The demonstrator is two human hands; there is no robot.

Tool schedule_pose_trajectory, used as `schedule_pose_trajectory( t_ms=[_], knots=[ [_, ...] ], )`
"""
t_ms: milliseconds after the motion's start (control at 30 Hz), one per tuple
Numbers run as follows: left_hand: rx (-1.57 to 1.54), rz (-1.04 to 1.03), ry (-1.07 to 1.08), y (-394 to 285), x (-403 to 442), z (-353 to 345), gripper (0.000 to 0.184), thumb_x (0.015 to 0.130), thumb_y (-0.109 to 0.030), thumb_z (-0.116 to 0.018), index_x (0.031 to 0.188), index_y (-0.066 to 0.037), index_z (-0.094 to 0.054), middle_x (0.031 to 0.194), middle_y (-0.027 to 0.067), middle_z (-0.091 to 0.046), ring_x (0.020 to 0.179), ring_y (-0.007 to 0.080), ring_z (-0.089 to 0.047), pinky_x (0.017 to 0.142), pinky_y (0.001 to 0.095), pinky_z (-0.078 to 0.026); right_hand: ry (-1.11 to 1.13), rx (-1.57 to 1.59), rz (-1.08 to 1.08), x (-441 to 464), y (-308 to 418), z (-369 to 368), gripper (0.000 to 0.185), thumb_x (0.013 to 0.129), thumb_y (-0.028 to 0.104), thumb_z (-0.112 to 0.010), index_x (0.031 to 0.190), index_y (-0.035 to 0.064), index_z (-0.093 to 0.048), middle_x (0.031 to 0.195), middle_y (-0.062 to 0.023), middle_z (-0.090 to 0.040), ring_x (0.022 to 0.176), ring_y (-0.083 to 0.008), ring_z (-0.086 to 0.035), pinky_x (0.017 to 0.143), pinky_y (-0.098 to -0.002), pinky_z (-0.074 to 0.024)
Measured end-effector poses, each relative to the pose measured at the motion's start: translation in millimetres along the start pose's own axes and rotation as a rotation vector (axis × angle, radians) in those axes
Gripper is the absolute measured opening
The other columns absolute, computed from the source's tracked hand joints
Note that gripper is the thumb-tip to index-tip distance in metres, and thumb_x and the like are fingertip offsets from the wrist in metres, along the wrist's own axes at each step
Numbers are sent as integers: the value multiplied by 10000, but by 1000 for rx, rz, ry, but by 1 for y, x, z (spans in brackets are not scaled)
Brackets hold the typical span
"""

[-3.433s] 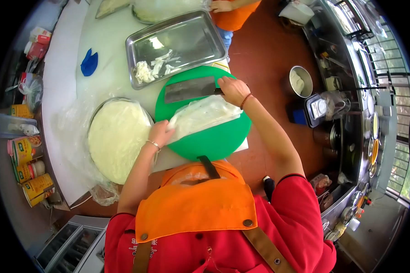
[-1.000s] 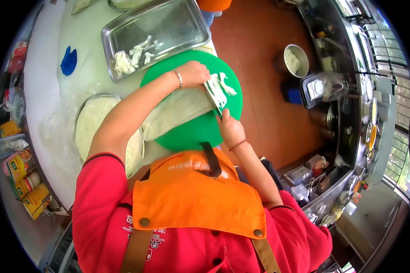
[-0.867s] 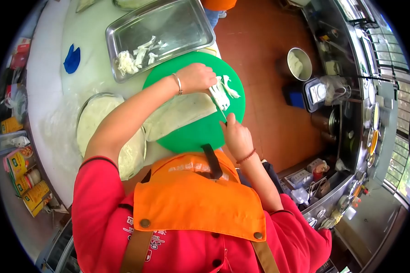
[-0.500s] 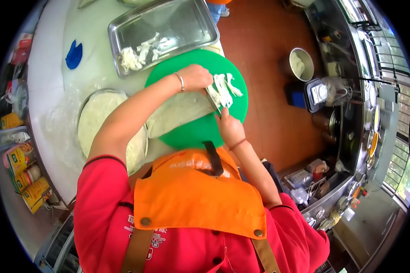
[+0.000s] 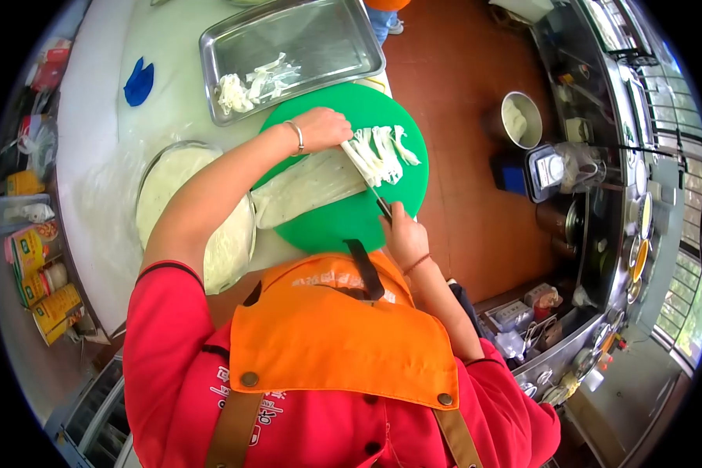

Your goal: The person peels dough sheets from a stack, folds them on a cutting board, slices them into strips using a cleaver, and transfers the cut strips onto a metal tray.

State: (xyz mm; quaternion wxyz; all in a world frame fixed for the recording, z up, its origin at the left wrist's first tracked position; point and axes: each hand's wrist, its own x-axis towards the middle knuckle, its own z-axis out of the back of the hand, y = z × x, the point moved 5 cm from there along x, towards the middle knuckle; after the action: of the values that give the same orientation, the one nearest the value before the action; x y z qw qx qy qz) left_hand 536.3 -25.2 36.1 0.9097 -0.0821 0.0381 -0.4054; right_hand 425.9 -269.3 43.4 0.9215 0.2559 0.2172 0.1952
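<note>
A long flat slab of pale dough (image 5: 308,187) lies on a round green cutting board (image 5: 320,232). Several cut dough strips (image 5: 386,154) are bunched at the slab's right end. My right hand (image 5: 405,236) is closed around the dark handle of a knife (image 5: 369,181). The blade slants across the slab's cut end, beside the strips. My left hand (image 5: 325,126) is at the slab's far edge by the blade's tip, its fingers curled onto the dough; the fingertips are partly hidden.
A metal tray (image 5: 234,39) with some dough strips stands behind the board. To the left are a round pan of dough (image 5: 181,175), plastic film and a blue object (image 5: 139,82). A pot (image 5: 521,121) and a scale-like device (image 5: 550,168) stand at the right. Another person's leg (image 5: 381,23) shows behind.
The knife has moved left a little along the slab, and the bunch of cut strips beside it looks larger. My right hand has come slightly nearer to me; my left hand has shifted left.
</note>
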Motion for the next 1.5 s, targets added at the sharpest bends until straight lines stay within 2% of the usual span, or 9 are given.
schedule_pose_trajectory(
  t_ms=[167,267,367,700,833,967,1100,1233,1500],
  knots=[
    [5,4,-80,-16,5,42,256,745,-277,-751,825,-116,-568,824,36,-584,864,224,-604,755,364,-485,-86,12,45,-15,18,19,291,952,236,-616,993,29,-415,762,-249,-638,646,-447,-620,539,-529,-488],
    [4,17,20,-6,-5,-3,288,738,-317,-757,828,-117,-570,822,34,-581,858,220,-601,750,358,-478,-55,-31,66,2,-8,-30,308,958,290,-607,960,40,-426,734,-213,-646,596,-402,-631,500,-496,-506],
    [-37,53,38,4,-4,1,307,746,-350,-753,829,-118,-570,823,33,-579,860,220,-599,747,354,-472,-80,-31,87,0,13,-4,304,953,292,-613,943,44,-439,716,-215,-639,587,-398,-630,500,-497,-505],
    [-6,-97,-213,-10,-20,22,321,744,-373,-735,822,-122,-551,799,25,-575,815,214,-605,719,349,-474,-126,-67,-7,-14,44,5,307,943,301,-629,951,46,-458,711,-230,-638,614,-430,-627,523,-521,-498],
    [18,-132,-263,-9,-33,-3,326,748,-387,-727,824,-122,-554,783,27,-575,796,214,-609,708,355,-478,-106,-38,-54,-6,31,-44,305,939,296,-633,959,45,-461,701,-221,-640,598,-421,-626,501,-524,-484],
    [-13,-202,-264,-10,-27,13,313,757,-380,-716,815,-123,-546,784,23,-568,792,209,-609,707,346,-475,-130,-71,-19,-13,62,-4,296,949,286,-622,973,41,-458,711,-230,-639,610,-432,-625,510,-530,-485],
    [38,-188,-306,-11,-45,-15,338,753,-403,-722,815,-127,-538,789,22,-560,786,212,-603,714,348,-472,-117,-36,1,-4,31,-61,305,945,288,-629,969,39,-454,711,-221,-642,606,-425,-626,503,-527,-487],
    [-48,-135,-284,-11,-46,4,318,756,-384,-720,817,-134,-534,795,19,-558,786,208,-601,709,339,-469,-141,-109,68,-6,69,-12,302,953,279,-621,951,30,-450,662,-210,-627,571,-415,-619,483,-513,-486],
    [-50,-101,-294,-16,-61,18,322,754,-367,-715,805,-122,-512,823,31,-562,819,196,-605,720,338,-469,-184,-11,131,-8,73,-35,291,944,253,-642,941,31,-453,637,-211,-617,545,-412,-614,467,-501,-481]
  ],
)
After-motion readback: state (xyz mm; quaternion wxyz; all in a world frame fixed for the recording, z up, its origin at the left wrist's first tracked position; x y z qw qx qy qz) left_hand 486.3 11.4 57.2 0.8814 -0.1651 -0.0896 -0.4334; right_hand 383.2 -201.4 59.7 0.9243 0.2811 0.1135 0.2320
